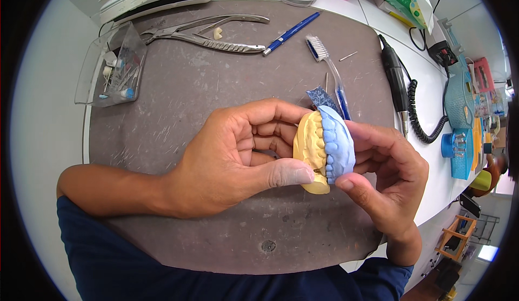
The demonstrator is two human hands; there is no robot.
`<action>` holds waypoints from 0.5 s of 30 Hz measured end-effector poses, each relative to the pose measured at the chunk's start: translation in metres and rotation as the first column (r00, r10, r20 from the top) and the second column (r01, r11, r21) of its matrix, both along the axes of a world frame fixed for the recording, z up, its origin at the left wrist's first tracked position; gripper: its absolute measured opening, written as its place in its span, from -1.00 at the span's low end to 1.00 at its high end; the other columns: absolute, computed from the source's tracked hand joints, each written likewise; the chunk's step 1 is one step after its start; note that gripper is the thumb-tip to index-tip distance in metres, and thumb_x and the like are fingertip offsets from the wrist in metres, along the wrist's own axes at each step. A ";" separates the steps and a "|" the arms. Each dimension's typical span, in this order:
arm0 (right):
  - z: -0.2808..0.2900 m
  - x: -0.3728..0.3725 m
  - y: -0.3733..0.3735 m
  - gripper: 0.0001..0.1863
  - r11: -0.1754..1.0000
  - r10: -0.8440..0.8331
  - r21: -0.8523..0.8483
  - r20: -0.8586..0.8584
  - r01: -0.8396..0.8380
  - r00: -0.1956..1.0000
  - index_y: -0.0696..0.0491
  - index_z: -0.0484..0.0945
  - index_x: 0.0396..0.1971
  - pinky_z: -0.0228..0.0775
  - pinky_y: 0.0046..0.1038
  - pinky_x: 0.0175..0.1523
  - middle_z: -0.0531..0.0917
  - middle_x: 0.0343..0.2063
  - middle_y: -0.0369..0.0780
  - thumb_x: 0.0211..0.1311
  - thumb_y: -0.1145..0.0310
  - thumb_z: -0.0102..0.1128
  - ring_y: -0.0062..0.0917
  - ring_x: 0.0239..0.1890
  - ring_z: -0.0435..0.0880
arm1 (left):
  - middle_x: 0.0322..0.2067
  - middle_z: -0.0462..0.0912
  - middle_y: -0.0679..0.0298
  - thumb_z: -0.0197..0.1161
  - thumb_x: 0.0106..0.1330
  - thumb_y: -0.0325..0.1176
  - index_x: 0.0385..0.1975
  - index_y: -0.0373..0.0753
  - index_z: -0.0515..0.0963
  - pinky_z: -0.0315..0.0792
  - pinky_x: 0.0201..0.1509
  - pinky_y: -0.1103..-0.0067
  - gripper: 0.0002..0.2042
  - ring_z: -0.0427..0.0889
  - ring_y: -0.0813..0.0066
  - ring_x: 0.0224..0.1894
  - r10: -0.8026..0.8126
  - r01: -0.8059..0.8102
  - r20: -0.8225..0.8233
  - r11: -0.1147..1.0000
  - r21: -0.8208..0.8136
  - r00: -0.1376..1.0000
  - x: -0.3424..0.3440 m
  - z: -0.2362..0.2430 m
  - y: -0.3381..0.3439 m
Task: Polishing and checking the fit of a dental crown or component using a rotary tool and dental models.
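Note:
My left hand is closed on a yellow dental cast, its dusty thumb lying across the near end. Against the cast's right side sits a blue dental cast, which my right hand grips between thumb and fingers. The two casts are turned on their sides, with their tooth rows meeting face to face. Both are held above the grey-brown work mat. Some fingertips are hidden behind the casts. Just beyond them lie a scrap of blue abrasive paper and a clear-handled toothbrush.
Long metal pliers with a small tooth-coloured piece and a blue pen lie at the far side. A clear tray of small parts stands left. At right are a black handpiece with coiled cord and a blue bur holder.

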State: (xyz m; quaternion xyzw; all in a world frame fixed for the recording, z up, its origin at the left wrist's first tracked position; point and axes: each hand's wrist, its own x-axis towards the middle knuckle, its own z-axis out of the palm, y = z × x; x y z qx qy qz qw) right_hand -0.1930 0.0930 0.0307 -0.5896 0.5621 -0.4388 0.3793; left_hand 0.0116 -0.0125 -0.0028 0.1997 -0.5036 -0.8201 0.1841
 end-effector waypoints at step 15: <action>-0.008 0.003 -0.001 -0.40 0.995 0.002 0.092 0.237 -0.025 0.971 0.32 0.35 0.11 0.59 -0.53 -0.08 0.66 -0.23 -0.02 0.05 0.59 0.39 -0.47 -0.20 0.71 | -0.05 0.57 0.08 0.45 0.08 -0.51 0.09 -0.46 0.33 0.54 0.12 0.56 -0.43 0.59 0.47 0.02 -0.026 0.026 0.026 1.000 0.012 0.999 0.002 0.005 -0.003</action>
